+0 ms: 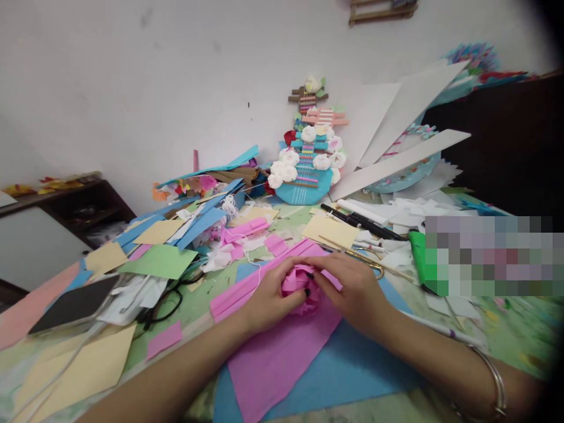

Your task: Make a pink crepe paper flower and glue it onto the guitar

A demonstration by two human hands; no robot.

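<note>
A crumpled pink paper ball, like a rosette (300,289), sits between my two hands above a pink crepe paper sheet (282,364). My left hand (269,295) curls round its left side, thumb across the front. From the right, my right hand (346,285) pinches the rosette's upper edge between thumb and fingers. Beneath the pink sheet lies a larger blue sheet (352,370). A folded pink strip (238,291) runs behind my hands.
Scissors (372,264), black pens (361,222) and yellow paper (330,231) lie beyond my hands. A blue paper guitar with white flowers (304,182) leans on the wall. At left are a phone (73,302), a black cord (165,305) and paper scraps.
</note>
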